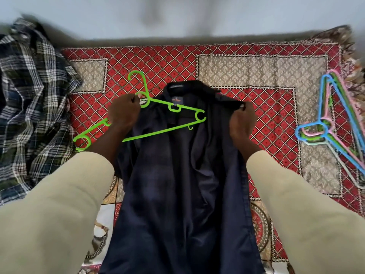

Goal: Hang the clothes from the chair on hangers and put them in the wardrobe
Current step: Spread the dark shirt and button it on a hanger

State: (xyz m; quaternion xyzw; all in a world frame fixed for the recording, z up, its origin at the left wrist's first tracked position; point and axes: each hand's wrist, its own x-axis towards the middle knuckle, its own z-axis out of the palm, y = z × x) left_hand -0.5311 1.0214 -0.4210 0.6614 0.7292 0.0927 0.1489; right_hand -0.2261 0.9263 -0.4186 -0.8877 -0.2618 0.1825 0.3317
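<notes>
The green hanger (158,115) is gripped at its neck by the left hand (123,111); the navy shirt (177,175), on the bedspread (256,76), is apparently pinched at its shoulder by the right hand (243,119). The shoulder should be held open while the hanger end is fed in.

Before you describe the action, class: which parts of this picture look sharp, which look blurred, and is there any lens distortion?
Head view: the green hanger and dark shirt at centre are fairly sharp; the plaid cloth at left and the wall above are smeared by motion blur; the wide lens bows the rug edges and swells the sleeves near the bottom; lighting is soft, without glare.
</notes>
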